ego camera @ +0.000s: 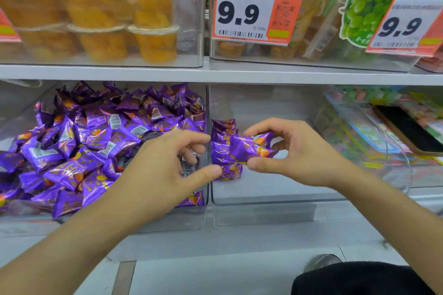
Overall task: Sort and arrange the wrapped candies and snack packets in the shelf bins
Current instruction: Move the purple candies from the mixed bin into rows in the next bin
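right hand (297, 151): pinching shiny purple foil-wrapped candy (249, 148), above clear plastic bin (263, 199)
left hand (167, 170): fingers loosely curled, empty, just left of bin

Two hands are in the frame, the left hand (165, 167) at center and the right hand (294, 153) beside it. Two orange price tags reading 9.9 show fully at upper right, one (259, 7) left of the other (407, 25). One black phone (410, 129) lies at right; the purple candies (96, 141) at lower left are too many to count.
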